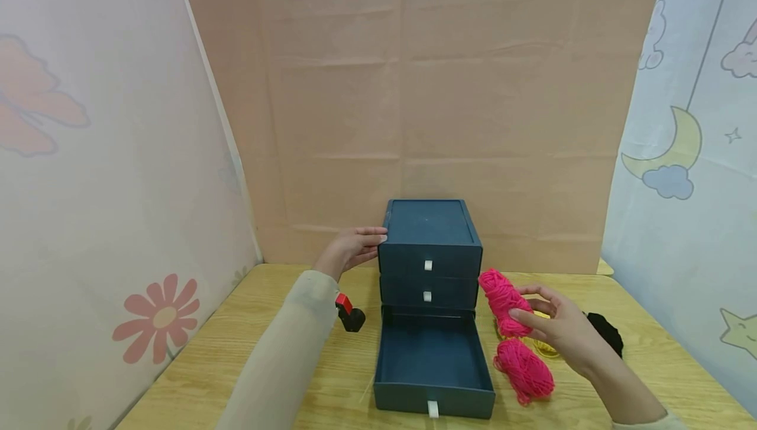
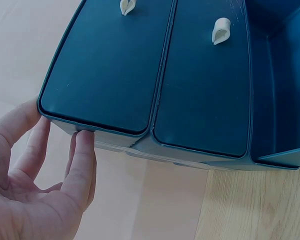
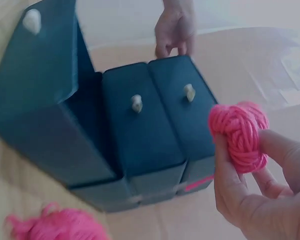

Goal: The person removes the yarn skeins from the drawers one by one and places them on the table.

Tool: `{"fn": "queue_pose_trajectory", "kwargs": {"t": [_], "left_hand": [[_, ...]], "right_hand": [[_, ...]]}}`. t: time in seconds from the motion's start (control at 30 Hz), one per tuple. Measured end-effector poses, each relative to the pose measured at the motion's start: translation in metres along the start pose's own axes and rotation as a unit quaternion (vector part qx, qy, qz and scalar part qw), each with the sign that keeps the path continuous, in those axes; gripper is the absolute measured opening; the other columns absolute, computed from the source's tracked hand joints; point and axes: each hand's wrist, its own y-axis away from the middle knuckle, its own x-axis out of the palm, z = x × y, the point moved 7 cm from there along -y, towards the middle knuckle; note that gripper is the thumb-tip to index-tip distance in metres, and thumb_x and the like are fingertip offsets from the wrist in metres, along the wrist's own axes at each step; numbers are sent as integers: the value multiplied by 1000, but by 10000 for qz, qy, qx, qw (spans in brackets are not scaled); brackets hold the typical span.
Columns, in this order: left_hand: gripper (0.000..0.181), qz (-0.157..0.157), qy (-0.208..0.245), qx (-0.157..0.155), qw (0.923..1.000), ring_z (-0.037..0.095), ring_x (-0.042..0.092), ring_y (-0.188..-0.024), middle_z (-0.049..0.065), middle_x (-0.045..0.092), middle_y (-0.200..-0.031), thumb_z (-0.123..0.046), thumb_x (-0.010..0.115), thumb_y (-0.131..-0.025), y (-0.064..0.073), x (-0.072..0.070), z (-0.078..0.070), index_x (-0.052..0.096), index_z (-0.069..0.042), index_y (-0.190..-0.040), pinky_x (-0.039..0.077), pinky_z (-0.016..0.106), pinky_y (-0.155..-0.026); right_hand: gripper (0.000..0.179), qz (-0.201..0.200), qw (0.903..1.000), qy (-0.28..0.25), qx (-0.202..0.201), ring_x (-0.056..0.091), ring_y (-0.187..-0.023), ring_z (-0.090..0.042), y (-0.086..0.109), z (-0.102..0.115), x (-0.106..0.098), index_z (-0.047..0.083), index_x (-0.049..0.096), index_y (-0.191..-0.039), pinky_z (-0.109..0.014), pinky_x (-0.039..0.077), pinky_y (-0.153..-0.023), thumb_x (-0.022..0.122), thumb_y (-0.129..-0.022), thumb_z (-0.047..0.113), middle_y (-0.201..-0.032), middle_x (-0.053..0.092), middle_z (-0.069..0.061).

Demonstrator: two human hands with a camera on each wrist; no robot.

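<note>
A dark blue cabinet (image 1: 430,260) with three stacked drawers stands on the table. Its bottom drawer (image 1: 434,351) is pulled out, and nothing lies in it. My left hand (image 1: 355,248) touches the cabinet's upper left side, its fingertips (image 2: 84,142) against the side wall and fingers fairly straight. Between thumb and fingers, my right hand (image 1: 562,326) pinches a bright pink skein of yarn (image 1: 503,298), held up to the right of the cabinet. Below it, a second pink yarn skein (image 1: 525,369) lies on the table beside the open drawer.
Yellow yarn (image 1: 545,349) lies behind the right hand, partly hidden by it. Farther right sits a black bundle (image 1: 606,333). The wooden table (image 1: 319,377) backs onto a brown sheet (image 1: 443,101), with patterned cloth (image 1: 118,219) on both sides.
</note>
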Motion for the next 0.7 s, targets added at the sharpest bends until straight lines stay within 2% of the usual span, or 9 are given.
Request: {"fn": "queue_pose_trajectory", "kwargs": {"t": [0.2,0.3,0.43,0.6,0.7], "left_hand": [[26,-28,-34,17,10000,16,62,-89,5,63,-107,-19,67,-85,2,-1,0,68,-14,-111,47,33,-92],[27,-35,-99,47,9999,16,62,-90,4,63,-107,-20,67,-85,3,-1,-1,68,-15,-111,48,31,-90],[27,-61,-160,75,9998,15,64,-90,4,64,-107,-20,67,-85,4,-2,-1,68,-16,-111,50,29,-86],[28,-43,-192,82,9998,15,64,-90,4,64,-107,-21,68,-84,3,-1,-2,67,-16,-112,49,30,-88],[29,-40,-154,51,9999,16,64,-90,5,64,-106,-21,69,-83,2,0,-1,67,-15,-112,49,31,-89]], "right_hand": [[48,-230,9987,-395,219,64,-85,-20,5,-31,-14,3,43,-124,-35,55,-74,65,-87,23,-107,57,-11],[38,-259,9973,-574,372,63,-83,-15,8,-47,-22,9,49,-118,-34,55,-73,66,-86,21,-98,59,-4],[30,-192,9955,-644,667,62,-80,-14,14,-69,-32,15,52,-111,-33,55,-72,67,-86,19,-92,60,-2],[33,34,9939,-551,957,62,-79,-15,21,-96,-42,6,50,-113,-35,55,-71,66,-87,19,-91,62,-3],[38,50,9937,-315,1077,60,-78,-15,25,-109,-49,1,49,-115,-37,54,-70,66,-87,21,-91,63,-2]]}}
